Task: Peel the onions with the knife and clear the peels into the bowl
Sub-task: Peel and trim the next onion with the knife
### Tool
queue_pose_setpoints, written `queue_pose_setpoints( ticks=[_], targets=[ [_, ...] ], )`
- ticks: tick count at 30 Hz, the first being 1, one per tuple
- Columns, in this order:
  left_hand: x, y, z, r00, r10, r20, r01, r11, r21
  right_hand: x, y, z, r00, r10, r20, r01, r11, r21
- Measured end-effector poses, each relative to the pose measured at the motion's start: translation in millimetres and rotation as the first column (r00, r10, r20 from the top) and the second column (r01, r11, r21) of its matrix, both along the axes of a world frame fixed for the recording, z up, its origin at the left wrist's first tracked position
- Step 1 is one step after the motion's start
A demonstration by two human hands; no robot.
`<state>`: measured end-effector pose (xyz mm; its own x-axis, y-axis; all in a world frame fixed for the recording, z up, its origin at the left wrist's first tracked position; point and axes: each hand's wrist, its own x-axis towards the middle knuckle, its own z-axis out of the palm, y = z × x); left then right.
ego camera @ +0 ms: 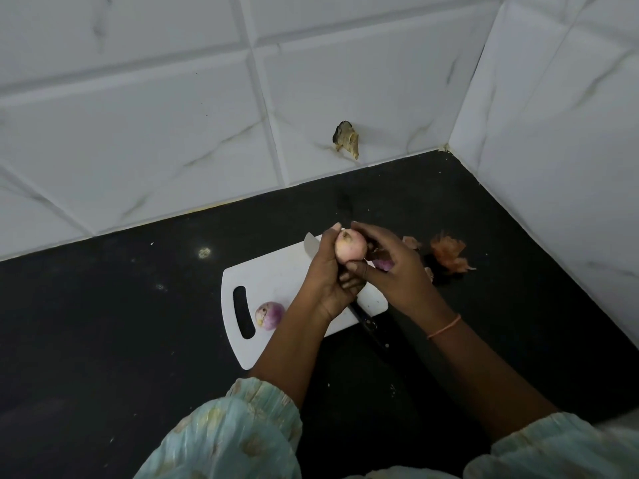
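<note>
a: now, item one?
b: pale pink onion [351, 249], held above the white cutting board [276, 271], gripped between both hands. left hand [328, 274] curls round its left side, thumb at the top; right hand [387, 267] cups the right side, fingers wrapped on it.
a: knife?
b: knife [366, 321], lying on the board under the hands, blade tip showing beyond the left thumb, dark handle pointing toward the person.
a: others?
b: peeled purple onion [269, 314] on the board beside the handle slot. another purple piece [383, 264] under the right hand. dry peels [449, 254] on the black counter [103, 323], right of the board. orange wrist thread [446, 326].
</note>
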<state>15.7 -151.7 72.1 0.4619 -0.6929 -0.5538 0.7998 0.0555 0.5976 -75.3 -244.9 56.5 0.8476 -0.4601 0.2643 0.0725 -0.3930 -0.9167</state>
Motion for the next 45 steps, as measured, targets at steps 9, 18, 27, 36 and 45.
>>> queue_pose_setpoints(
  ticks=[9,18,27,36,45],
  targets=[
    [-7,0,28,0.99,0.021,-0.142,-0.022,1.0,-0.004,2,15,-1,0.99,-0.078,0.12,0.068,0.994,0.081],
    [-17,8,24,0.776,-0.237,0.585,0.079,0.956,0.282,2,27,14,0.977,-0.172,0.125,0.14,0.962,0.233],
    [-41,12,8,0.582,-0.022,0.813,-0.06,0.996,0.07,10,43,20,0.958,-0.262,0.118,0.222,0.936,0.273],
    [-42,2,6,0.565,0.066,0.822,-0.236,0.968,0.085,17,50,28,0.923,-0.375,0.09,0.302,0.848,0.436],
    [-39,-4,3,0.74,0.112,0.663,-0.24,0.965,0.105,21,38,23,0.887,-0.463,-0.008,0.405,0.768,0.496]
  ],
)
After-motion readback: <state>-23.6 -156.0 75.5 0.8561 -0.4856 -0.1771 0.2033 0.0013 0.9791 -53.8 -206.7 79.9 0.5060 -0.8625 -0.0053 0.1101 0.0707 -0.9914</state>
